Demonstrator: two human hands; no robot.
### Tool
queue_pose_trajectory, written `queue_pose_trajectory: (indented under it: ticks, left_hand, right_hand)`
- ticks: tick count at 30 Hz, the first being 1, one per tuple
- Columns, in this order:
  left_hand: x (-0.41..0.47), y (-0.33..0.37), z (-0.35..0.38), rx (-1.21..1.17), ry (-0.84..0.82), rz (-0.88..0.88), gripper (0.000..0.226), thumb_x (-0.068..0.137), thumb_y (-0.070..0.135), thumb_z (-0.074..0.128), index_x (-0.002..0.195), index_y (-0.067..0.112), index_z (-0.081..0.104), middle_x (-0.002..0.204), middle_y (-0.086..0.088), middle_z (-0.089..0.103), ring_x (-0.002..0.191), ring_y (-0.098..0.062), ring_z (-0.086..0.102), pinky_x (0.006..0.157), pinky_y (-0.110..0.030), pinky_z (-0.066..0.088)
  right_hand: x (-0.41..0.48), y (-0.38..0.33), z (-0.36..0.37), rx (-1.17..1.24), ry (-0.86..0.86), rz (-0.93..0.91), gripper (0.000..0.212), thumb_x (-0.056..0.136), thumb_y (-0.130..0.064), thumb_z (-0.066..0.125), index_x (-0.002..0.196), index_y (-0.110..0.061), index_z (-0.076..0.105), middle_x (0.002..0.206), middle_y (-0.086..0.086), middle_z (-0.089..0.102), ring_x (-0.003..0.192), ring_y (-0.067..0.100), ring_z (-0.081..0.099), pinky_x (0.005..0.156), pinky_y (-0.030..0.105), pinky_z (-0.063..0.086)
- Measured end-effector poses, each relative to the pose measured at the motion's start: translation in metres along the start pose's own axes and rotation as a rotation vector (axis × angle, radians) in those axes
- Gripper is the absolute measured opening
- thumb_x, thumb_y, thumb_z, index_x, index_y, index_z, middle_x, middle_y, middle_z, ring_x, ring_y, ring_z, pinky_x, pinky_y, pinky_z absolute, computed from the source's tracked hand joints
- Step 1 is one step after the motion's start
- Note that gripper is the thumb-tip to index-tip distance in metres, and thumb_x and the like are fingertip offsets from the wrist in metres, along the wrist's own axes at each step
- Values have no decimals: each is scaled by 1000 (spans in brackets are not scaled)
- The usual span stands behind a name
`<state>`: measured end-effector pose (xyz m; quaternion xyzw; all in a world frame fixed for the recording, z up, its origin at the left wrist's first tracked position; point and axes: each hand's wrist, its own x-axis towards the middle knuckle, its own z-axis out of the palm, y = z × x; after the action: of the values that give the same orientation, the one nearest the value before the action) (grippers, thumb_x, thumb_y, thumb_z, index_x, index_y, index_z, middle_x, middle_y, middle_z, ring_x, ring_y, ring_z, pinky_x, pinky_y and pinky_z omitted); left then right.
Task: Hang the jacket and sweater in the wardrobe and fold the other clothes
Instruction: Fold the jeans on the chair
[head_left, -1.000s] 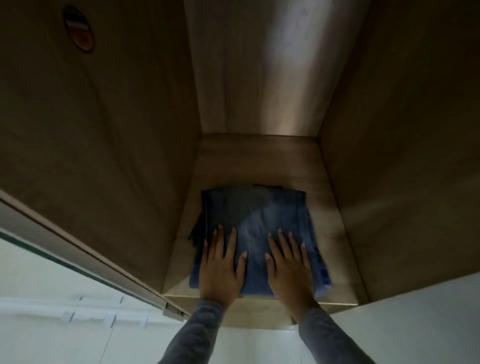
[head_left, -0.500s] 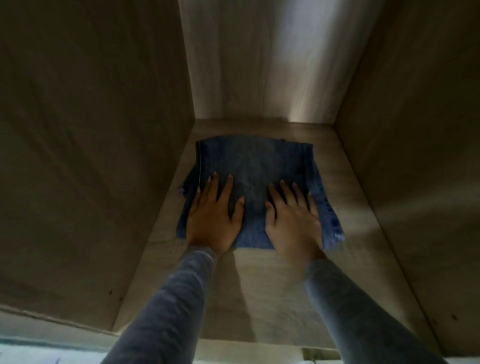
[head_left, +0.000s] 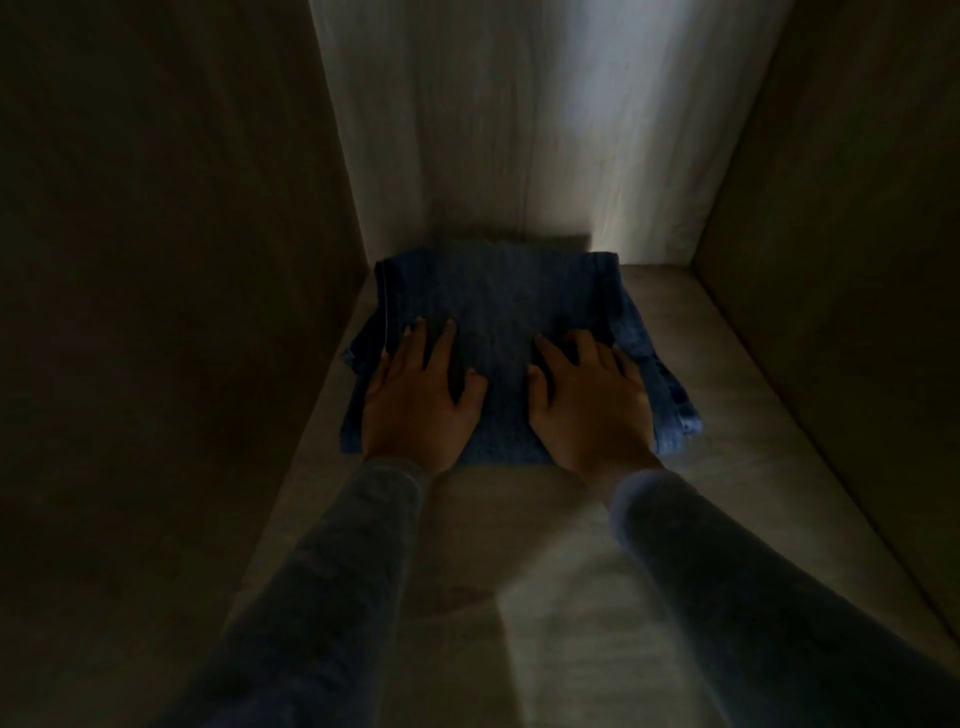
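Note:
A folded pair of blue jeans (head_left: 498, 306) lies on the wooden shelf (head_left: 727, 415) inside the wardrobe, its far edge against the back wall. My left hand (head_left: 421, 400) lies flat on the near left part of the jeans with fingers spread. My right hand (head_left: 587, 405) lies flat on the near right part, fingers straight. Both hands press on the cloth and grip nothing. Grey sleeves cover both forearms.
The wardrobe's left wall (head_left: 182, 312) and right wall (head_left: 857, 260) close in the compartment, and the pale back wall (head_left: 519, 130) stands just behind the jeans. Bare shelf shows to the right of the jeans and in front of them. The compartment is dim.
Both hands have pushed the folded jeans from the shelf's front edge deep to the back wall. My head has moved into the compartment, so the view is darker.

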<state>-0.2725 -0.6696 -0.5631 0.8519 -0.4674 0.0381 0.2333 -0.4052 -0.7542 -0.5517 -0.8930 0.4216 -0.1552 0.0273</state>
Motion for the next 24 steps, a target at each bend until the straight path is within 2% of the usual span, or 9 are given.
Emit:
queue_pose_trajectory:
  ticks: [5,9,11,16,19,22,24]
  left_hand:
    - [26,-4,8,-15,-10,14,64,94,51,30,150,26,14,159,-5,8,145,-17,8,118,-34,3]
    - [42,-9,11,-44,-61,25,77,82,59,26,150,27,10,159,-3,4,145,-16,5,118,-34,-1]
    - [47,-11,12,-26,-66,35,73,88,57,31,150,27,9,159,-3,2,145,-17,5,117,-34,-2]
    - [55,-14,13,6,-65,65,81,77,57,22,151,26,8,159,-4,4,145,-17,5,117,-35,0]
    - [55,-13,14,24,-28,55,78,79,56,23,150,26,12,158,-7,11,143,-23,14,117,-39,11]
    - [49,-11,18,73,55,60,72,83,53,20,149,24,23,149,-13,25,132,-29,29,107,-41,28]
    - [46,-8,19,91,92,55,68,88,52,14,147,21,28,146,-16,30,127,-31,36,101,-41,34]
  right_hand:
    - [25,3,11,9,35,7,46,99,-42,29,141,-26,39,142,4,38,131,24,37,115,39,15]
    - [38,2,16,-5,60,16,43,99,-41,31,134,-21,46,134,7,44,124,26,43,113,40,21]
    - [41,0,17,-12,80,24,41,99,-39,32,128,-17,49,128,9,46,120,28,45,109,42,26]
    - [47,-1,18,-32,108,33,38,99,-38,32,124,-15,47,124,9,47,116,28,44,101,42,31]
    - [48,-1,22,-38,160,32,36,98,-35,34,119,-12,51,117,11,52,110,30,49,96,43,36]
    - [45,-5,24,-57,179,47,41,93,-34,28,110,-10,57,105,12,59,96,31,57,85,43,44]
    - [42,-8,22,-38,184,41,44,93,-33,26,112,-10,59,108,14,61,98,32,59,88,44,45]
